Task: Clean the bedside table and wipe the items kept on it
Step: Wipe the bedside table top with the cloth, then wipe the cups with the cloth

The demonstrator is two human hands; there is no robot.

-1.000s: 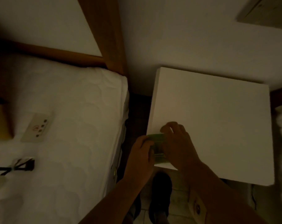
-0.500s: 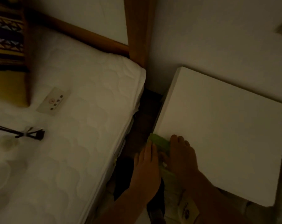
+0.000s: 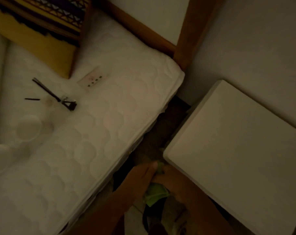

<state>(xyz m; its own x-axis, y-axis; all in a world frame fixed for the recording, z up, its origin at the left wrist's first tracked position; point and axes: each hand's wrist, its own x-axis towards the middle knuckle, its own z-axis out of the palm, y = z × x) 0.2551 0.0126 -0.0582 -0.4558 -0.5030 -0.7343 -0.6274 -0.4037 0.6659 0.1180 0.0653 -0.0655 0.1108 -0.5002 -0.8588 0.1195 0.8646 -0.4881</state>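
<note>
- Holding a green cloth (image 3: 156,192) are two bare hands, low in the middle of the view.
- Fingers (image 3: 151,167) of the left hand (image 3: 140,179) lie straight and close together, and their tips touch the top end of the cloth.
- Right hand (image 3: 173,183) is wrapped round the middle of the cloth. Green peeks out above it and hangs out below it. Its fingers are too dark to see one by one.
- Both hands touch each other with the cloth between them.
- They sit in the dark gap (image 3: 160,129) between the bed and the table, just beside the table's near corner.
- On the right stands the bedside table (image 3: 237,158). It is white with a flat square top.
- On the left is the bed (image 3: 93,141) with a white puffy cover.
- Lying on the bed near the top is a small white flat thing with dark buttons (image 3: 93,80).
- Near it lie some thin black sticks (image 3: 47,89); what they join to is too blurry to tell.
- Further left on the bed is a round white cup (image 3: 28,128), and another round white thing (image 3: 0,155) sits at the edge of the view.
- A yellow pillow with a dark zigzag pattern (image 3: 42,31) lies at the head of the bed.
- A brown wooden bed frame (image 3: 186,31) stands behind the bed, and a pale wall (image 3: 254,48) is behind the table.
</note>
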